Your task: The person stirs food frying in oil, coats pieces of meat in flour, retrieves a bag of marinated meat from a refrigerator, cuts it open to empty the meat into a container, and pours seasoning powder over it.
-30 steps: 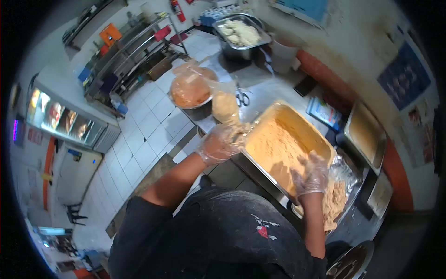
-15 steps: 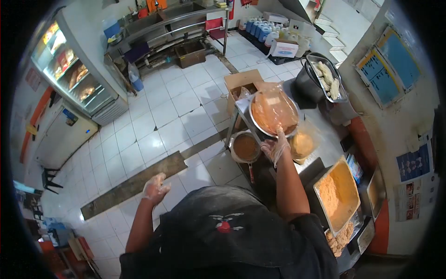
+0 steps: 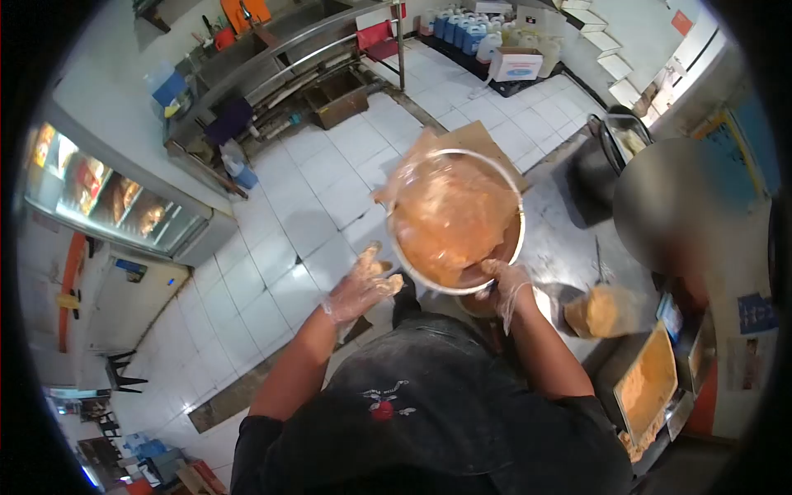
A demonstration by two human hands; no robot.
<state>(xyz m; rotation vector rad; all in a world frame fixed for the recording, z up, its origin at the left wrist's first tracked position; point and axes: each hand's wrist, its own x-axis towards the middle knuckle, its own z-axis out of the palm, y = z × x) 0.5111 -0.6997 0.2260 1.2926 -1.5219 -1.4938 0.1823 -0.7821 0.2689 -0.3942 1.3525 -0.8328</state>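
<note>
A large round metal bowl [image 3: 513, 235] is lifted in front of me, with orange-red contents under a clear plastic bag [image 3: 441, 194] that hangs over its far left rim. My right hand [image 3: 511, 290], in a clear plastic glove, grips the near right rim. My left hand [image 3: 363, 286], gloved too and caked with crumbs at the fingertips, is held out beside the bowl's lower left side. Its fingers are apart and hold nothing. Beneath the bowl, a smaller pan [image 3: 477, 307] is mostly hidden.
On the metal table to the right sit a plastic bag of orange powder [image 3: 596, 312], a deep tray of orange crumbs [image 3: 648, 388] and a dark pot [image 3: 587, 186]. A cardboard box [image 3: 487, 148] stands behind the bowl. A blurred round shape [image 3: 672, 206] covers part of the right.
The bowl has come off the table corner toward me and to the left in my right hand. My left hand has risen toward it. The view has shifted.
</note>
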